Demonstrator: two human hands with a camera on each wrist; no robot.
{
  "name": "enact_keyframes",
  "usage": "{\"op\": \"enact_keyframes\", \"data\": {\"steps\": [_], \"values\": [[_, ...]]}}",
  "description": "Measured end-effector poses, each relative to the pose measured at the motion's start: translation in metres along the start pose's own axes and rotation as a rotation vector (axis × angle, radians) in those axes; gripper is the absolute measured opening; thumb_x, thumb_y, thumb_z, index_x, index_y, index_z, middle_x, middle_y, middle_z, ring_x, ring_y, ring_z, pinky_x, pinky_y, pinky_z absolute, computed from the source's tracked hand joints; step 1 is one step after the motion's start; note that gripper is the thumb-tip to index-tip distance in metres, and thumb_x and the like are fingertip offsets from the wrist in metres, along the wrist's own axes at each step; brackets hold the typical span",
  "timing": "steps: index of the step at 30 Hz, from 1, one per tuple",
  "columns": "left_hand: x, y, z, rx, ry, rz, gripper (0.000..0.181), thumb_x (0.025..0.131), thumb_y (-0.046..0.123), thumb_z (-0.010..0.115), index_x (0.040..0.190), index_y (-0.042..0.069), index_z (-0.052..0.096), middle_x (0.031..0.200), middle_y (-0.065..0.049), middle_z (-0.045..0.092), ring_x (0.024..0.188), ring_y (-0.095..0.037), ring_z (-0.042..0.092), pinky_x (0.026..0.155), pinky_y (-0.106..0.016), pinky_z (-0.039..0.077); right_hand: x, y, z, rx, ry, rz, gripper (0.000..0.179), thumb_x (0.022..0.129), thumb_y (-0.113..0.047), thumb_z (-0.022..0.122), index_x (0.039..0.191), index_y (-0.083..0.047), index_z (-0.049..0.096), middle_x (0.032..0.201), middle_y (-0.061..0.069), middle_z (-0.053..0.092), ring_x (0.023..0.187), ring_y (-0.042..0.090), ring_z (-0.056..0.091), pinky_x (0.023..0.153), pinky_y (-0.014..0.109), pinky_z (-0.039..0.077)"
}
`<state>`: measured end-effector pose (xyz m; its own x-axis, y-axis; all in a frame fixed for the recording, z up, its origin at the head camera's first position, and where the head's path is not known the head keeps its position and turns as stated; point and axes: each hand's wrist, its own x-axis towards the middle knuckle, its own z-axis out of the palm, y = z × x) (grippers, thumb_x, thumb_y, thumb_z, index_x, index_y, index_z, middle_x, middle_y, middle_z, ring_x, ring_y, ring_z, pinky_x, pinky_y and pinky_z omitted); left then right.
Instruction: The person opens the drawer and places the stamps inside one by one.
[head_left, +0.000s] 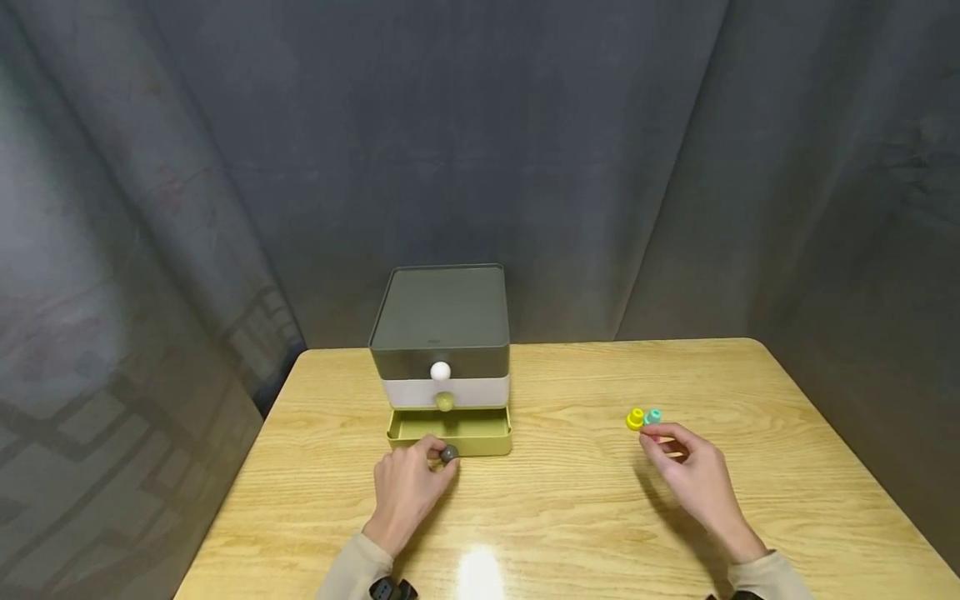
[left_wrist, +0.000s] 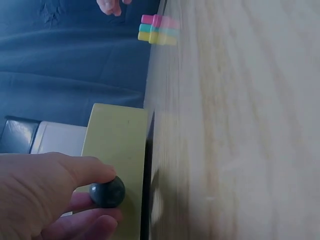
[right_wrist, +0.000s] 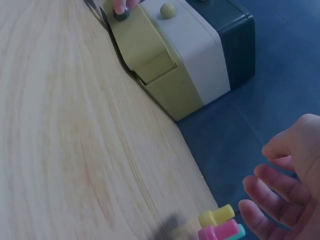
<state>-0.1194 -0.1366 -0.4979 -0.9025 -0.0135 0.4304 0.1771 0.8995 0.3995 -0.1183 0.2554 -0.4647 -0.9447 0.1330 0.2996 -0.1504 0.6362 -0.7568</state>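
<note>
Wood-grain table (head_left: 570, 517) is catching glare up close. Left hand (head_left: 408, 487) is pinching the dark knob (head_left: 449, 453) of the pulled-out green drawer (head_left: 487, 446). Right hand (head_left: 693, 475) is hovering, fingers loose, holding nothing, near the yellow peg (head_left: 635, 418) and teal peg (head_left: 653, 417) on the table. Drawer unit (head_left: 442, 308) is standing farther back; dark curtain (head_left: 450, 125) is hanging behind. Only head view is showing the drawer's inside; both wrist views are showing the pink peg (right_wrist: 220, 231), which the right hand is mostly hiding from head view.
</note>
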Motion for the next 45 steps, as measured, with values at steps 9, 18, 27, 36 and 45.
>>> {"op": "enact_keyframes", "data": {"steps": [9, 18, 27, 36, 45], "values": [[-0.014, 0.003, -0.011, 0.026, 0.004, 0.007, 0.013, 0.077, 0.029, 0.090, 0.085, 0.025, 0.080, 0.077, 0.012, 0.080, 0.050, -0.009, 0.059, 0.046, -0.022, 0.034, 0.008, 0.006, -0.007, 0.026, -0.024, 0.035, 0.021, 0.100, -0.019, 0.076, 0.116, -0.004, 0.078, 0.103, 0.017, 0.082, 0.079, -0.002, 0.072, 0.066, 0.014, 0.056], [-0.025, 0.004, -0.017, 0.039, -0.013, 0.027, 0.016, 0.078, 0.033, 0.091, 0.087, 0.027, 0.079, 0.080, 0.013, 0.081, 0.045, 0.003, 0.039, 0.046, -0.019, 0.028, 0.014, 0.020, -0.010, -0.020, 0.027, 0.057, 0.023, 0.099, -0.019, 0.077, 0.115, -0.003, 0.079, 0.111, 0.020, 0.080, 0.079, -0.013, 0.063, 0.066, 0.009, 0.054], [-0.026, -0.002, -0.036, -0.071, 0.032, 0.044, 0.017, 0.083, 0.034, 0.091, 0.091, 0.024, 0.081, 0.085, 0.011, 0.079, 0.057, 0.004, 0.055, 0.051, -0.017, 0.039, 0.020, 0.037, -0.007, -0.077, 0.048, 0.080, 0.025, 0.097, -0.021, 0.079, 0.113, -0.002, 0.079, 0.112, 0.023, 0.079, 0.078, -0.018, 0.056, 0.064, 0.008, 0.052], [-0.020, -0.028, -0.050, -0.092, 0.131, 0.000, 0.042, 0.080, 0.028, 0.094, 0.116, 0.015, 0.078, 0.119, -0.006, 0.078, 0.098, -0.027, 0.075, 0.071, -0.044, 0.060, 0.022, 0.051, -0.003, -0.108, -0.011, 0.136, 0.033, 0.096, -0.027, 0.081, 0.118, -0.002, 0.077, 0.115, 0.025, 0.078, 0.078, -0.019, 0.055, 0.064, 0.010, 0.050], [-0.018, -0.047, -0.043, -0.165, 0.009, -0.175, 0.068, 0.085, 0.037, 0.091, 0.140, 0.005, 0.067, 0.132, -0.016, 0.074, 0.100, -0.030, 0.074, 0.078, -0.049, 0.059, 0.023, 0.053, -0.001, -0.102, -0.066, 0.132, 0.036, 0.098, -0.032, 0.079, 0.121, -0.004, 0.076, 0.115, 0.023, 0.079, 0.077, -0.016, 0.062, 0.068, 0.012, 0.050]]}}
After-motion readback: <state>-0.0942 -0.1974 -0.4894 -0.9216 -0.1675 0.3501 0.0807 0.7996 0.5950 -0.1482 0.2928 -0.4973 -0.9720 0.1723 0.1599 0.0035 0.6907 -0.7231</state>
